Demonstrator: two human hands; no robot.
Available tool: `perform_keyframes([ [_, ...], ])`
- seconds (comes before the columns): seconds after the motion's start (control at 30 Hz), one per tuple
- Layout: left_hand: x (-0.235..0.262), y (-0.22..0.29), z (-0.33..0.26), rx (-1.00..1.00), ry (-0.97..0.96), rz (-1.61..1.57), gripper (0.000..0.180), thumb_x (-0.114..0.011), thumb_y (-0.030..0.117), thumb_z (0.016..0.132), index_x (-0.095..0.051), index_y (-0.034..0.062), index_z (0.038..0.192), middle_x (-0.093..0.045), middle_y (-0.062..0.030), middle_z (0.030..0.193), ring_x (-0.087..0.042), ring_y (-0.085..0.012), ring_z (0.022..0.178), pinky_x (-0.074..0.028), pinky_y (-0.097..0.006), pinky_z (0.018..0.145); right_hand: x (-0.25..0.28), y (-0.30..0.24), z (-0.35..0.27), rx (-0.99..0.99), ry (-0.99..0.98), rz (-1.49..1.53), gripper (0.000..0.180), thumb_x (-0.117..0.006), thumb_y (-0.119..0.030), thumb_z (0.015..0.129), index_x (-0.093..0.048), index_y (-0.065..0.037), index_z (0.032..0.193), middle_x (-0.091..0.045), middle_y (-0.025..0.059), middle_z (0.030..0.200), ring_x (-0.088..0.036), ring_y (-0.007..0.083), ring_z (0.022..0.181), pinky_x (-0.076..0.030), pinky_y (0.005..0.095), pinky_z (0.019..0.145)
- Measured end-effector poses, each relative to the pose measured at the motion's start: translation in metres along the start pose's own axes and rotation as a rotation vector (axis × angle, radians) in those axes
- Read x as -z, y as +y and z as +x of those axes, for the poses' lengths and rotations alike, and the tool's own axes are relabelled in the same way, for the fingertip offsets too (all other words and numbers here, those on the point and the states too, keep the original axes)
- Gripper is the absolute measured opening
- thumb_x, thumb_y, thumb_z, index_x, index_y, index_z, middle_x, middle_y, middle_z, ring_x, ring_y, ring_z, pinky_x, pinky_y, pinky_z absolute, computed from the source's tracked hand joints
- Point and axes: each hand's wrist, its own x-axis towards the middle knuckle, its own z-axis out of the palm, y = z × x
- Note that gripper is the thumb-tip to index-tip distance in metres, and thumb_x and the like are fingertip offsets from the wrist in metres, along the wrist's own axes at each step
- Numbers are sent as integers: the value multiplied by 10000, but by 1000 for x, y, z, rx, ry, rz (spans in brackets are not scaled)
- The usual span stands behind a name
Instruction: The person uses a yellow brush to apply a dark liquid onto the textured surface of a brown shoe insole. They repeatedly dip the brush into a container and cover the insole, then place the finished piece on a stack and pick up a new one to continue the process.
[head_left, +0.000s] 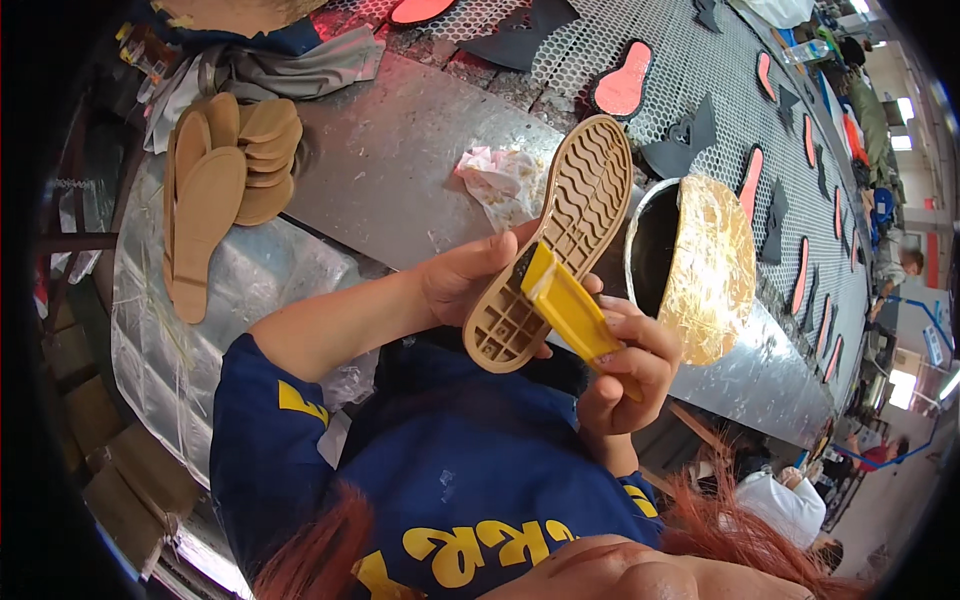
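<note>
A tan shoe sole (588, 175) is tilted up in front of me, its wavy tread and heel grid facing the camera. My left hand (465, 275) grips it by the side near the middle, thumb at the edge and the other fingers mostly hidden behind. My right hand (640, 360) is closed around a flat yellow tool like a scraper (575, 315). The tool's wide end lies over the sole's waist and appears to touch it. Just right of the sole stands a round pot (657, 245) with a dark inside, half covered by a shiny golden lid (712, 270).
Several tan soles (210, 220) are stacked at the left on the metal table (350, 150). Crumpled, stained wrapping (500, 185) lies behind the sole. Beyond is a mesh conveyor (680, 60) carrying pink insoles (622, 85) and black cut pieces (683, 140). Grey cloth (270, 75) hangs at the far left.
</note>
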Motion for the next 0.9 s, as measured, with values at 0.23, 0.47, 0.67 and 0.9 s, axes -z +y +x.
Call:
perform_keyframes([
  [0.23,6,-3,4,-93,-5,9,911,-597,640,800,-197,198,1487,-454,-179,1361,-551,-266,1162,-486,-431,969,1,-16,2,38,-135,-31,399,-598,-407,904,-528,-14,910,-544,173,1003,-596,378,999,-507,475,879],
  [0.47,12,-3,4,-116,-20,-24,827,-619,574,821,-274,174,1457,-496,-162,1335,-522,-289,1208,-448,-440,1005,-3,-19,-1,81,-134,51,397,-579,-411,911,-538,-16,900,-548,170,1002,-595,381,987,-514,483,859],
  [0.67,12,-5,3,-128,-8,-35,806,-594,577,837,-285,156,1450,-513,-164,1318,-527,-287,1204,-453,-432,1000,0,-21,3,58,-170,122,387,-571,-396,919,-536,-12,894,-545,180,995,-606,378,957,-521,484,838],
  [0.9,12,-3,5,-98,-21,40,872,-551,654,812,-249,163,1466,-506,-159,1312,-551,-257,1161,-519,-418,920,7,-13,6,-194,-146,384,379,-598,-385,917,-508,-25,840,-545,194,984,-614,368,917,-515,475,796],
])
